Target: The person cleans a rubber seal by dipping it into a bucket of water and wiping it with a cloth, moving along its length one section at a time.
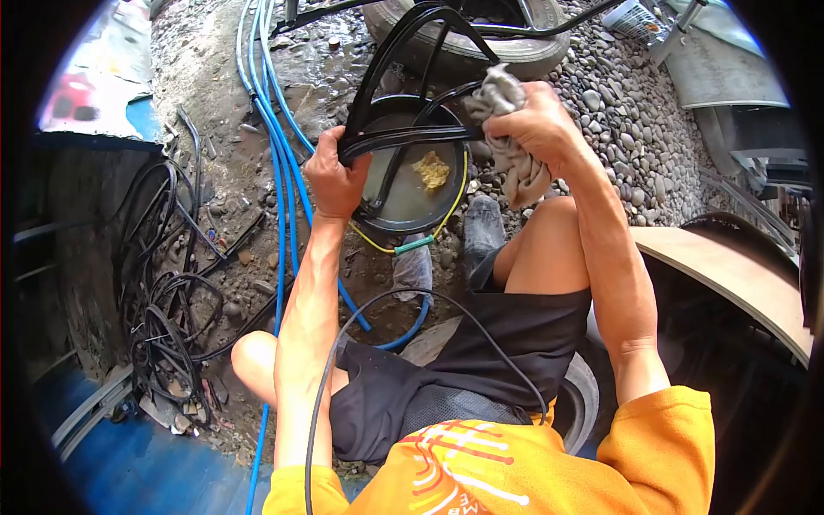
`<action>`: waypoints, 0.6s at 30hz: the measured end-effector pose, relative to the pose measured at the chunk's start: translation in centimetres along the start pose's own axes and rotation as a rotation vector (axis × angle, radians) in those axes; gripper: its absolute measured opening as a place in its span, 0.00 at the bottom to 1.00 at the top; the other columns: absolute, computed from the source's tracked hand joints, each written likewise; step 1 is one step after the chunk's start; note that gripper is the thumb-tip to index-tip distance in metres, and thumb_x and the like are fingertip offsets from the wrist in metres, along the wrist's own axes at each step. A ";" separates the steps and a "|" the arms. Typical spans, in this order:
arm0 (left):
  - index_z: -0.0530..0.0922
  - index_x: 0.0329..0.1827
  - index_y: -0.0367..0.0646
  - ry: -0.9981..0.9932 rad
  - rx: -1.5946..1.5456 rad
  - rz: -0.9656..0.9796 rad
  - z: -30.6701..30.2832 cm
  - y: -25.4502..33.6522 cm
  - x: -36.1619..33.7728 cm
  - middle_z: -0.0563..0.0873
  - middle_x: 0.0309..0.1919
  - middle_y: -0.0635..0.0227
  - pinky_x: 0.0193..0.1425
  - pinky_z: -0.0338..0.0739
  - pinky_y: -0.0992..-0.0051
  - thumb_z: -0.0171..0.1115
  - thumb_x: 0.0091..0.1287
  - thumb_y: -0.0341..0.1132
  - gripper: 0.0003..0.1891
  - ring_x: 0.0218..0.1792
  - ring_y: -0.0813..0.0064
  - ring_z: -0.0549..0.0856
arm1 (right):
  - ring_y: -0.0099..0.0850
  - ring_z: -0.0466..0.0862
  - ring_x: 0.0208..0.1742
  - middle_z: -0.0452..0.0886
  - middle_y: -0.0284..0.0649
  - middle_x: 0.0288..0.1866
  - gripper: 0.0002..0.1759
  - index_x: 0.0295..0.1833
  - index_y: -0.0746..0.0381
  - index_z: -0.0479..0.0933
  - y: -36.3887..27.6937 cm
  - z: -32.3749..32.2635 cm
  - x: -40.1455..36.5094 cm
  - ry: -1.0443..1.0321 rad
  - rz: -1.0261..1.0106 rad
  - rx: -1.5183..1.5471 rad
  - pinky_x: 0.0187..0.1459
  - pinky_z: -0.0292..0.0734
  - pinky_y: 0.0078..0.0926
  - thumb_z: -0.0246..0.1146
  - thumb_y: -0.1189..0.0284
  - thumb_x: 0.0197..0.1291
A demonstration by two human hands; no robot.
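My left hand (337, 176) is closed round a bundle of black hose (412, 137) above the left rim of a black bucket. My right hand (534, 124) grips a grey, dirty rag (508, 163) at the right end of the same hose stretch. The hose loops up above both hands, and part of it dips into the bucket. Cloudy water stands in the black bucket (457, 184), with a yellow sponge (431, 171) in it. A yellow handle with a green grip (414, 245) hangs at the bucket's near side.
Blue hoses (279, 146) run along the wet ground left of the bucket. Tangled black cables (163, 326) lie farther left. A tyre (515, 43) is beyond the bucket, a white basket (633, 21) at the upper right. Pebbles (631, 129) cover the right side, near a board (730, 279).
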State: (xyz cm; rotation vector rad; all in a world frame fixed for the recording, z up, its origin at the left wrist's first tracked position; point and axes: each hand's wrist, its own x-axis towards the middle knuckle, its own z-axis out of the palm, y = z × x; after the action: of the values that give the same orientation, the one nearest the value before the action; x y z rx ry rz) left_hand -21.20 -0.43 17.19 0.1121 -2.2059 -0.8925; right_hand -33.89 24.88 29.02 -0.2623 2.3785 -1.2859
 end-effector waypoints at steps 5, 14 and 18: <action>0.80 0.45 0.40 0.046 0.011 -0.112 0.8 -1.9 -2.8 0.84 0.27 0.57 0.33 0.77 0.67 0.70 0.62 0.31 0.11 0.27 0.60 0.84 | 0.41 0.88 0.39 0.87 0.51 0.36 0.21 0.41 0.67 0.84 -0.2 0.5 0.1 -0.128 -0.002 -0.227 0.46 0.81 0.36 0.73 0.67 0.39; 0.77 0.43 0.39 -0.131 -0.012 -0.046 1.6 1.8 -5.8 0.82 0.32 0.53 0.38 0.78 0.57 0.68 0.57 0.27 0.12 0.34 0.47 0.84 | 0.48 0.88 0.42 0.87 0.55 0.36 0.20 0.41 0.67 0.84 0.0 1.1 0.6 -0.141 -0.108 -0.458 0.48 0.81 0.40 0.73 0.68 0.41; 0.79 0.39 0.40 -0.170 -0.023 -0.027 2.3 2.4 -6.1 0.82 0.30 0.55 0.37 0.78 0.59 0.68 0.55 0.28 0.10 0.33 0.49 0.84 | 0.42 0.88 0.40 0.88 0.50 0.38 0.19 0.43 0.67 0.84 -0.3 0.8 0.8 -0.089 -0.031 -0.406 0.47 0.81 0.37 0.73 0.71 0.43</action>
State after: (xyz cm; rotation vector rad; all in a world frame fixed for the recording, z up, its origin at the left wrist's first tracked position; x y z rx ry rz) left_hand -17.87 4.77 13.88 0.0571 -2.3551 -0.9733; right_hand -34.26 23.86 28.65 -0.4664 2.5463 -0.7737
